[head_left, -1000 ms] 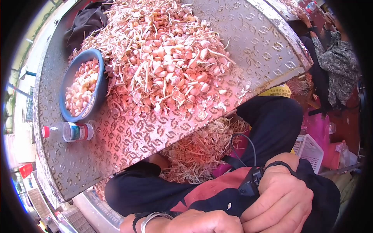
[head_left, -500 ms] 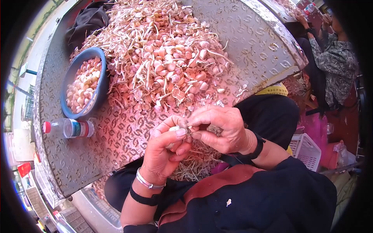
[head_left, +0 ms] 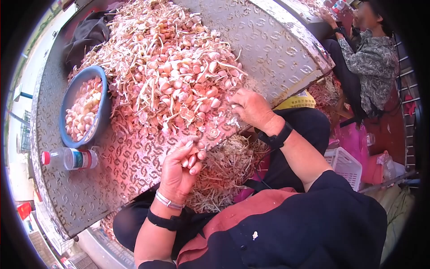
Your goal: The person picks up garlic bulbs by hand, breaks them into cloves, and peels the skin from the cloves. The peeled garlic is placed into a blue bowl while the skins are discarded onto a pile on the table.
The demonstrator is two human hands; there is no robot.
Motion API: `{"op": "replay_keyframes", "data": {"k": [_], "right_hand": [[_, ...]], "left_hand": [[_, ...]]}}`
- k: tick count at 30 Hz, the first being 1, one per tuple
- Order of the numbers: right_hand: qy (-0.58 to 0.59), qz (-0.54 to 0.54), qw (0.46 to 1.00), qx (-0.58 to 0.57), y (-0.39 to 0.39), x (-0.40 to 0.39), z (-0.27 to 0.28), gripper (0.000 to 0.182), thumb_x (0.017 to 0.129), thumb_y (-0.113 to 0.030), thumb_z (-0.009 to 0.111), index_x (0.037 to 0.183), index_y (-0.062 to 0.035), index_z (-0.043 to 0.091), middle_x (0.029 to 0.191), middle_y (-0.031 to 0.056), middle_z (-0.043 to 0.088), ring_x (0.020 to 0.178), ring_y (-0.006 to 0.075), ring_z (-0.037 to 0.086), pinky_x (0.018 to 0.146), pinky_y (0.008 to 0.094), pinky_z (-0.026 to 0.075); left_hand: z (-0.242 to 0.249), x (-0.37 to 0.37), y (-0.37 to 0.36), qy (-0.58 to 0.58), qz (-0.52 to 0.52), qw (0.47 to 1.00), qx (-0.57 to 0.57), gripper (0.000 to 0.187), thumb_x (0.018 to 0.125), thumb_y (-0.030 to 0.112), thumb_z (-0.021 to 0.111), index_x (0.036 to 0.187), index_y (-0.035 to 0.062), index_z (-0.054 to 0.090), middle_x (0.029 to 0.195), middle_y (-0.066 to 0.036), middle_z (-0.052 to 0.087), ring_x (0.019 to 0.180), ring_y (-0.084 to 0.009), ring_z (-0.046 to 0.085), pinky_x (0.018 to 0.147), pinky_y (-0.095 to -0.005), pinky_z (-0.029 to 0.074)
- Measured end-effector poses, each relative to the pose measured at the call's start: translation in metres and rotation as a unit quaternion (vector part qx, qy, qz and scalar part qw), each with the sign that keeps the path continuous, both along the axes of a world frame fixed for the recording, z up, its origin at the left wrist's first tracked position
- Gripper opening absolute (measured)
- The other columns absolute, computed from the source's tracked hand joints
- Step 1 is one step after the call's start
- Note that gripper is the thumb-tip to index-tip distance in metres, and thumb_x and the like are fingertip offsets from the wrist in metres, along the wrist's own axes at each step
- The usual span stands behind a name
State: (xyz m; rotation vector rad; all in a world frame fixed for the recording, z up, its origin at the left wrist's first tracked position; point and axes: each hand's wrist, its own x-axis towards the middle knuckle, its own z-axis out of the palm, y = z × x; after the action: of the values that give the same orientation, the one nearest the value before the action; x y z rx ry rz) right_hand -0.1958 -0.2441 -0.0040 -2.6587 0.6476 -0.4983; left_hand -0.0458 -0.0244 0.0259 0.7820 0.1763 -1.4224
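My left hand (head_left: pixel 181 166) is palm up over the table's front edge, its fingers curled around a few garlic cloves (head_left: pixel 191 158). Farther right, my right hand (head_left: pixel 253 107) is at the right edge of the garlic pile (head_left: pixel 179 76), its fingers bent down; a pale bit shows at the fingertips, too small to name. The pile mixes pinkish cloves, dry stalks and skins on the patterned metal table (head_left: pixel 130 166). To its left, a blue bowl (head_left: pixel 106 105) holds many cloves.
A capped plastic bottle (head_left: pixel 74 158) lies below the bowl. Dark cloth (head_left: pixel 87 38) is at the back left. Stalks and skins (head_left: pixel 219 175) lie below the table edge. A white basket (head_left: pixel 345 166) stands at right; another person (head_left: pixel 371 58) sits at the upper right.
My right hand has parted from my left and moved up and right to the pile's edge. My left hand still holds cloves. The view has shifted slightly.
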Motion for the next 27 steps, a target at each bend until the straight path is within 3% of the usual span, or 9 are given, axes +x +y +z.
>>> {"op": "replay_keyframes", "data": {"k": [3,6,8,11,14,17,19,21,27], "right_hand": [[0.050,0.007,0.999,-0.004,-0.005,0.000,0.004,0.017,0.071,-0.007,0.066,0.088,-0.0056,0.063,0.085,0.0121,0.060,0.078,0.0273,0.061,0.069,0.0360,0.048],[0.037,-0.049,0.969,0.239,0.004,0.011,0.014,0.016,0.078,-0.004,0.062,0.094,-0.0030,0.064,0.095,0.0096,0.064,0.083,0.0168,0.063,0.071,0.0297,0.050],[-0.173,0.008,0.771,0.613,0.024,0.015,0.022,0.015,0.081,-0.005,0.063,0.095,-0.0010,0.064,0.094,0.0054,0.065,0.084,0.0121,0.061,0.073,0.0251,0.049],[-0.190,0.050,0.746,0.636,0.049,0.019,0.029,0.019,0.083,-0.001,0.061,0.102,0.0004,0.062,0.102,0.0050,0.063,0.097,0.0126,0.057,0.088,0.0265,0.045],[-0.129,0.067,0.737,0.660,0.081,0.028,0.038,0.014,0.084,-0.003,0.061,0.098,-0.0005,0.064,0.094,0.0043,0.064,0.089,0.0113,0.059,0.080,0.0258,0.048],[-0.087,0.082,0.802,0.586,0.080,0.031,0.043,0.015,0.084,-0.005,0.061,0.099,-0.0009,0.064,0.088,0.0048,0.066,0.078,0.0133,0.061,0.069,0.0269,0.050],[-0.161,0.032,0.967,0.196,0.038,0.034,0.031,0.019,0.079,-0.004,0.064,0.098,-0.0039,0.064,0.090,0.0085,0.065,0.080,0.0206,0.063,0.069,0.0306,0.049],[-0.081,-0.086,0.992,-0.052,-0.010,0.028,0.016,0.024,0.073,-0.004,0.066,0.096,-0.0074,0.064,0.093,0.0121,0.062,0.084,0.0293,0.061,0.072,0.0357,0.049],[0.014,-0.022,0.999,-0.035,-0.020,0.017,0.000,0.027,0.069,-0.006,0.068,0.096,-0.0083,0.064,0.091,0.0128,0.060,0.087,0.0345,0.058,0.077,0.0398,0.047]], "left_hand": [[-0.016,0.002,0.002,0.031,-0.031,0.997,-0.067,0.019,0.089,0.013,0.048,0.101,-0.0003,0.053,0.089,-0.012,0.054,0.069,-0.0173,0.053,0.040,-0.0182,0.037],[-0.018,0.002,0.001,0.062,-0.019,0.997,-0.042,0.022,0.090,0.015,0.047,0.104,-0.0020,0.053,0.089,-0.012,0.055,0.068,-0.0170,0.053,0.040,-0.0182,0.037],[-0.011,-0.004,-0.004,0.015,-0.033,0.999,0.016,0.027,0.093,0.019,0.045,0.105,-0.0036,0.053,0.085,-0.012,0.055,0.066,-0.0172,0.054,0.040,-0.0183,0.037],[-0.006,-0.008,-0.007,0.003,-0.036,0.999,0.032,0.033,0.095,0.024,0.041,0.107,-0.0048,0.053,0.083,-0.013,0.057,0.066,-0.0183,0.055,0.041,-0.0185,0.037],[-0.031,-0.006,0.001,0.065,-0.029,0.996,-0.049,0.036,0.096,0.027,0.038,0.109,-0.0031,0.053,0.084,-0.014,0.059,0.066,-0.0199,0.055,0.041,-0.0193,0.036],[-0.017,-0.008,-0.005,0.087,-0.016,0.995,-0.037,0.033,0.096,0.030,0.039,0.099,0.0018,0.056,0.081,-0.013,0.058,0.066,-0.0206,0.054,0.041,-0.0204,0.035],[-0.014,-0.006,-0.002,0.092,0.020,0.995,-0.016,0.030,0.095,0.031,0.043,0.089,0.0047,0.056,0.078,-0.013,0.057,0.067,-0.0213,0.053,0.041,-0.0206,0.035],[-0.021,-0.003,0.002,0.103,0.027,0.994,-0.012,0.026,0.093,0.029,0.046,0.085,0.0062,0.057,0.080,-0.014,0.057,0.067,-0.0216,0.053,0.041,-0.0208,0.034],[-0.015,-0.001,-0.002,0.052,0.003,0.999,0.012,0.021,0.091,0.024,0.049,0.088,0.0050,0.056,0.085,-0.012,0.057,0.069,-0.0201,0.052,0.043,-0.0211,0.036]]}}
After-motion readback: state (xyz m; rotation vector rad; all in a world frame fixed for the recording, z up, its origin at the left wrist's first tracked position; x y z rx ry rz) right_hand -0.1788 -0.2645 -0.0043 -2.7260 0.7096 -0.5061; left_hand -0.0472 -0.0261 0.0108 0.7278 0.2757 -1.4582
